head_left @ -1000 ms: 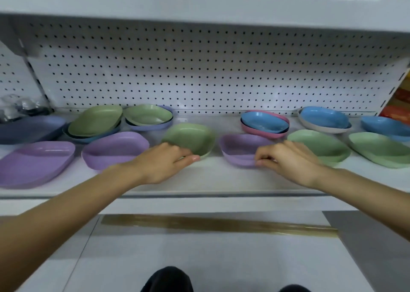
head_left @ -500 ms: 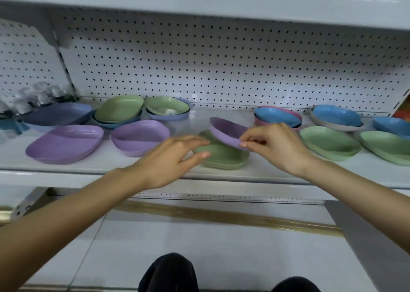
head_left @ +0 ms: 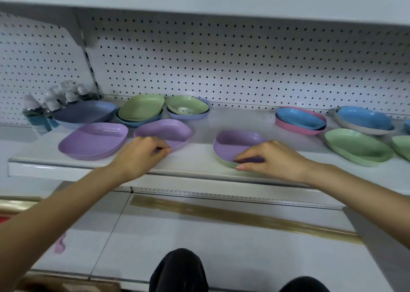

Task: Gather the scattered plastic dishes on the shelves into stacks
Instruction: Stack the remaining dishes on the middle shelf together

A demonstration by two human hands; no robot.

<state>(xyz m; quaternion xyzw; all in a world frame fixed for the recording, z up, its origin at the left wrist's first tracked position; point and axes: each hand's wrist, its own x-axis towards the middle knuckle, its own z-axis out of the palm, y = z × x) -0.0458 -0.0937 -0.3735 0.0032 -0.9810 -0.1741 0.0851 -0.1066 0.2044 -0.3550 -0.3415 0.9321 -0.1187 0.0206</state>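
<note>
A purple dish (head_left: 235, 142) now sits nested inside a green dish (head_left: 226, 162) near the shelf's front edge; my right hand (head_left: 273, 159) rests on its near rim with curled fingers. My left hand (head_left: 142, 154) pinches the near rim of another purple dish (head_left: 164, 132) to the left. A larger purple dish (head_left: 93, 139) lies beside it. Behind stand a green-on-blue stack (head_left: 142, 109) and a green-on-lilac stack (head_left: 187, 107).
To the right are a blue-on-pink stack (head_left: 299, 121), a blue-on-white pair (head_left: 363, 119) and green dishes (head_left: 357, 149). A dark blue dish (head_left: 84, 113) and small bottles (head_left: 37, 114) stand at the left. The white shelf (head_left: 199, 123) has a pegboard back and another shelf overhead.
My right hand set the purple dish down into the green dish. My left hand moved left and took hold of the neighbouring purple dish's rim.
</note>
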